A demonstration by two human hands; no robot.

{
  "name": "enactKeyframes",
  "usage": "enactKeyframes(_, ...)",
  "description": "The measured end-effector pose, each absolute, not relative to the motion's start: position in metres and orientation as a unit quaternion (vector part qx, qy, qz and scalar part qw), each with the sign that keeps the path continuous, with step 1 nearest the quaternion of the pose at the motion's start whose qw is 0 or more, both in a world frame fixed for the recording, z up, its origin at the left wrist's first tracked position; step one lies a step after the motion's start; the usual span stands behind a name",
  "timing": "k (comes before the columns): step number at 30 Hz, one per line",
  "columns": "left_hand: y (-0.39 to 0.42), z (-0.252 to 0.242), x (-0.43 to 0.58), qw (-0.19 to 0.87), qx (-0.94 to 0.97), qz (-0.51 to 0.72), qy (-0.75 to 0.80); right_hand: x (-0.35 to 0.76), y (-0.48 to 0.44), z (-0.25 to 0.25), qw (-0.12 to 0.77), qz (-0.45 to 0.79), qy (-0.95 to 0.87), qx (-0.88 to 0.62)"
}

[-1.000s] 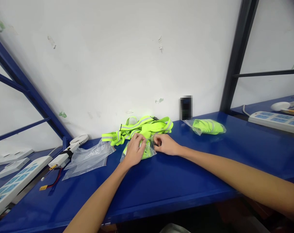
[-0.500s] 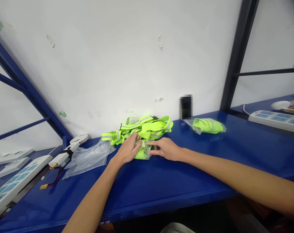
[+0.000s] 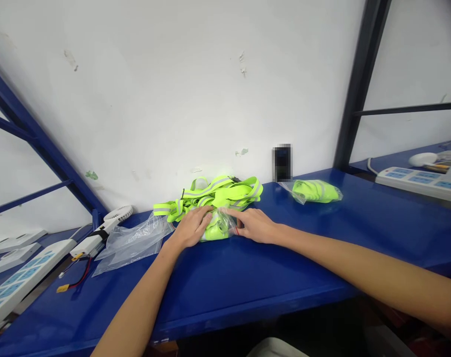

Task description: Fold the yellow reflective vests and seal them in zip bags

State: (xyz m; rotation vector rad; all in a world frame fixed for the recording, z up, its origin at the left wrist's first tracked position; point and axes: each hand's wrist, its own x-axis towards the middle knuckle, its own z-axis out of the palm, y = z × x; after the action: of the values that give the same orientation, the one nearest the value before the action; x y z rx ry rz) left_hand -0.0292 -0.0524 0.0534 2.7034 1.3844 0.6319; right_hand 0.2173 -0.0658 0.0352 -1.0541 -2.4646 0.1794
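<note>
A clear plastic zip bag (image 3: 217, 229) with a folded neon-yellow reflective strap inside lies on the blue table between my hands. My left hand (image 3: 190, 228) grips the bag's left end, its fingertips partly hidden behind it. At the right end, my right hand (image 3: 258, 226) pinches the bag's open-looking edge between thumb and index finger, where a thin red line shows. Just behind my hands spreads a loose heap of neon-yellow reflective straps (image 3: 225, 191), with dark buckle parts showing.
Flat empty plastic bags (image 3: 136, 240) lie left, beside a small white fan (image 3: 119, 214) and a cable with a yellow connector (image 3: 63, 288). Another packed bag of yellow strap (image 3: 317, 191) lies right, near a blurred dark box (image 3: 282, 163). A wall rises behind the table (image 3: 255, 282).
My left hand has slid slightly left, and more of the packed bag shows. My right thumb and index finger have closed on the bag's right edge. The view has shifted slightly.
</note>
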Motion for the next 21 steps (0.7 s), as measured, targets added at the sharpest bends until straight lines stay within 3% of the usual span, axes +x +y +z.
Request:
enactKeyframes(7, -0.048, 0.044, -0.026, 0.089, 0.850, 0.280, 0.438, 0.218, -0.063, 0.037, 0.195, 0.039, -0.924, -0.325)
enactKeyframes(14, -0.064, 0.048, -0.012, 0.050, 0.881, 0.222, 0.414, 0.211, -0.067, 0.028, 0.152, -0.081, -0.931, -0.321)
enactKeyframes(21, -0.080, 0.043, -0.018, 0.063, 0.880, 0.199, 0.426, 0.222, -0.063, 0.024, 0.223, -0.235, -0.924, -0.205)
